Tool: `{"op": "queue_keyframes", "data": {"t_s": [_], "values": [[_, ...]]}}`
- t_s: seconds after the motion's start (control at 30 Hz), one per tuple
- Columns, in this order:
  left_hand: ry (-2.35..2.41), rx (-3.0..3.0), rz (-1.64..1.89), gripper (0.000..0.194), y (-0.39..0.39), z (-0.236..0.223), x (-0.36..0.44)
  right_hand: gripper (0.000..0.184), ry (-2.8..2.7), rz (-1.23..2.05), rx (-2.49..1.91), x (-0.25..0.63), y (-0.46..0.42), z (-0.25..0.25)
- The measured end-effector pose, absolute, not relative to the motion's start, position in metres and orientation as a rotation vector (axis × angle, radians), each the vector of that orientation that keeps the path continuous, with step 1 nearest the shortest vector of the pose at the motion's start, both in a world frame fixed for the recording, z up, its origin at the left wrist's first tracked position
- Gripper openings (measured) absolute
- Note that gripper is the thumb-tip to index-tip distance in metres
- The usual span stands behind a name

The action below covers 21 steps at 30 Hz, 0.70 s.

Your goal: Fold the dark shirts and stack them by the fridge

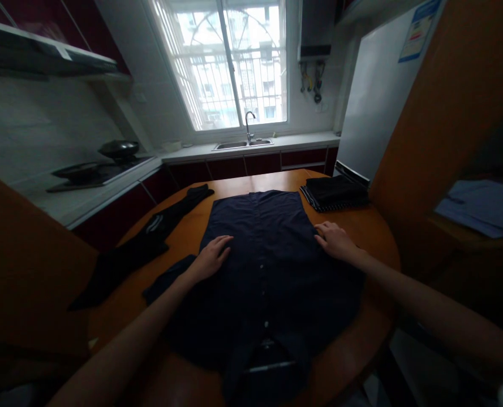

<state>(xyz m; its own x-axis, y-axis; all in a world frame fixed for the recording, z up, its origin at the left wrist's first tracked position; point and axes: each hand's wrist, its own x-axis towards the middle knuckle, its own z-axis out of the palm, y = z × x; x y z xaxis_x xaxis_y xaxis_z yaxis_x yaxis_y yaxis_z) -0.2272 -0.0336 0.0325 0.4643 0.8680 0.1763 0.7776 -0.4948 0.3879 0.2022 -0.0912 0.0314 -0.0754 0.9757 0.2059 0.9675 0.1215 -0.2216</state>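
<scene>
A dark navy button-up shirt (pixel 272 243) lies spread on the wooden table (pixel 259 182), its collar towards me and its hem at the far side. Small pale buttons run down its middle. My left hand (pixel 212 257) rests palm down on the left part of the shirt, fingers stretched out and open. At the shirt's right edge, my right hand (pixel 335 240) touches the cloth with its fingers apart. One sleeve sticks out under my left forearm; the other sleeve is hard to make out.
Folded black clothes (pixel 336 193) lie at the table's far right. A long black garment (pixel 149 234) with a pale mark stretches along the left side. Beyond are a sink (pixel 243 144), a stove (pixel 111 171) with pans and a fridge (pixel 374 96). Wooden panels flank the table.
</scene>
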Motion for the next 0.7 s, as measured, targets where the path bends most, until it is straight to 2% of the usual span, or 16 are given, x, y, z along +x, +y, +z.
{"op": "queue_keyframes", "data": {"t_s": [0.17, 0.33, 0.47, 0.57, 0.7], "values": [[1.656, 2.588, 0.328, 0.059, -0.020, -0.004, -0.251, 0.033, -2.035, -0.037, -2.104, 0.232, -0.088, 0.000], [1.687, 2.640, 0.167, 0.058, -0.019, -0.003, -0.253, 0.021, -1.935, 0.065, -2.126, 0.257, -0.100, -0.003], [1.692, 2.647, 0.059, 0.058, -0.019, 0.002, -0.250, 0.018, -1.999, -0.178, -2.221, 0.256, -0.105, 0.011], [1.715, 2.661, 0.029, 0.058, -0.021, 0.008, -0.236, 0.028, -2.019, -0.268, -2.166, 0.223, -0.100, 0.021], [1.594, 2.707, 0.091, 0.060, -0.028, 0.010, -0.206, 0.052, -2.208, -0.022, -1.841, 0.152, -0.078, 0.019]]}}
